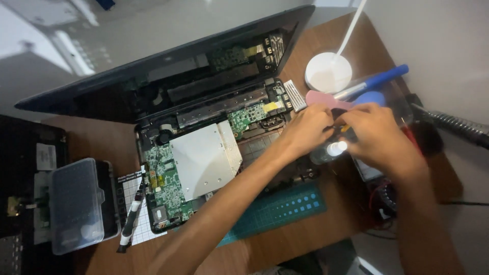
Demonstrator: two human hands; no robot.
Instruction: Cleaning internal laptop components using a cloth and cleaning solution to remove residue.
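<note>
An opened laptop [204,127] lies on the wooden desk [285,239] with its green circuit board [165,183] and a silver drive cover [204,158] exposed. To its right, my left hand [305,130] and my right hand [379,135] meet over a small dark object with a yellow spot [344,130], both sets of fingers pinched on it. A small clear bottle with a white cap [331,150] sits just below the hands. What the dark object is cannot be made out.
A clear plastic case [76,203] and a black pen-like tool [130,219] lie left of the laptop on a gridded sheet. A green cutting mat [285,209], a white lamp base [328,71], a blue-handled tool [377,81], a pink pad [323,99] and a flexible hose [453,125] surround the hands.
</note>
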